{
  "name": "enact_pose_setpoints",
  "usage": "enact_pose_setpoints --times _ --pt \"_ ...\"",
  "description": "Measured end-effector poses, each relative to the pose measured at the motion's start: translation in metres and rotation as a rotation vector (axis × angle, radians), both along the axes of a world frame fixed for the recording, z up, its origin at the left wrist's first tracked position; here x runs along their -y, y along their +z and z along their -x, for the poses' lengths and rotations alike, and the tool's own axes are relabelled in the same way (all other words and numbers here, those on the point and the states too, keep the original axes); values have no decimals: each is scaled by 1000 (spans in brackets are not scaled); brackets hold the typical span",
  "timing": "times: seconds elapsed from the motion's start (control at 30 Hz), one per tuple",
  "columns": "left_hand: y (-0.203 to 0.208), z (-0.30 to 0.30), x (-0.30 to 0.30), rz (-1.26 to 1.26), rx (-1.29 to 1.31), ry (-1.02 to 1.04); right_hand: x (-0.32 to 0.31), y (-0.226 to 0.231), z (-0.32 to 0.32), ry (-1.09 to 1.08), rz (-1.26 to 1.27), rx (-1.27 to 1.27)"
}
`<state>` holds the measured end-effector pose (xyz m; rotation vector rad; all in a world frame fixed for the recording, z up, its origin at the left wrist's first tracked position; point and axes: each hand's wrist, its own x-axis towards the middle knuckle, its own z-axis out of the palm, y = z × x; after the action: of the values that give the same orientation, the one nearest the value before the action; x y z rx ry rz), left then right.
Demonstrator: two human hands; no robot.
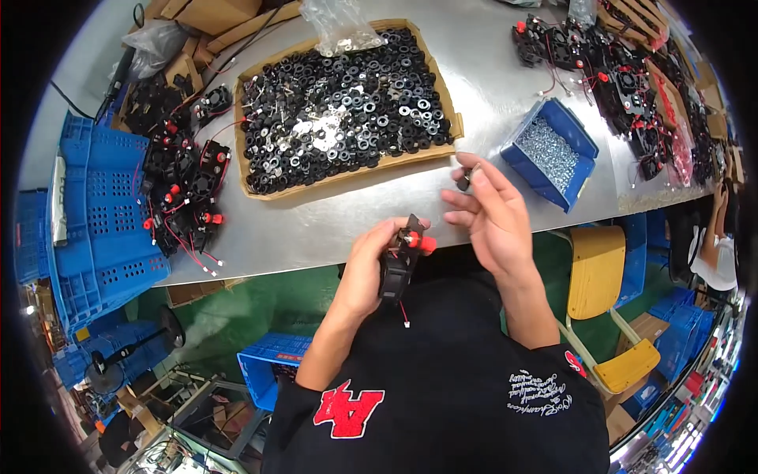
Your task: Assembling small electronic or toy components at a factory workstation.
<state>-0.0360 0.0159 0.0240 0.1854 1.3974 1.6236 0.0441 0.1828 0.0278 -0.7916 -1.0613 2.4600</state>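
In my left hand (pixel 365 268) is a black fan assembly (pixel 397 272) with a red round part on its upper side and a thin red wire with a white plug hanging below. My right hand (pixel 497 213), raised over the table edge, pinches a small black part (pixel 466 178) between thumb and fingers; its exact kind is too small to make out. The two hands are apart. Beyond them lies a cardboard tray (pixel 347 175) full of black rings and shiny metal pieces. Right of it, a blue bin (pixel 575 189) of small silvery screws (pixel 545 152) stands tilted.
More fan assemblies (pixel 185 178) are heaped at the table's left beside a blue crate (pixel 103 213). Others (pixel 624 83) cover the far right. A clear plastic bag (pixel 339 28) rests on the tray's far edge. At right are a yellow chair (pixel 596 272) and another person (pixel 714 249).
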Motion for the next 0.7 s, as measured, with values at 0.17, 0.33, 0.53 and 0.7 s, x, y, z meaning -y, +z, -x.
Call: enact_pose_setpoints --times 0.17,0.33,0.53,0.7 --pt "-16 3 13 -392 364 22 6 3 -31 213 -167 102" --pt "-11 2 9 -386 323 -1 36 -4 -36 215 -324 -2" --pt "-6 3 8 -285 222 22 41 -6 -30 180 -367 52" --pt "-3 1 1 -203 25 -91 34 -18 -34 160 -210 -15"
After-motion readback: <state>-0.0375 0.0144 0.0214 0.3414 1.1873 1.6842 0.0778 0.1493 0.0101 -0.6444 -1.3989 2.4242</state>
